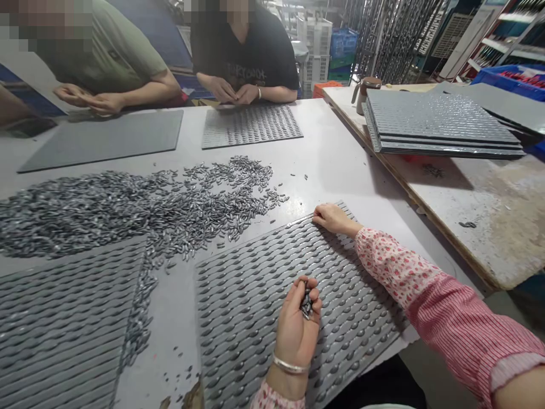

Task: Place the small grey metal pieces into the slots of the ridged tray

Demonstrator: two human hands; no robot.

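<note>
My left hand (298,326), palm up with curled fingers, cups several small dark grey spindle-shaped pieces (306,304). It is held over a grey ridged board (251,284) with rows of such pieces set along it. My right hand (332,218) rests at the far edge of this board, near its far right corner. Its fingers are pressed together, and whatever they pinch is hidden. Beyond the board lies a big heap of loose grey pieces (128,204).
A second ridged board (63,318) lies at the left. Across the table, a person in black works over a board (255,126) and a person in green sits at another board (110,136). Boards are stacked (443,122) on the side table at right, beside a brown-lidded jug (365,94).
</note>
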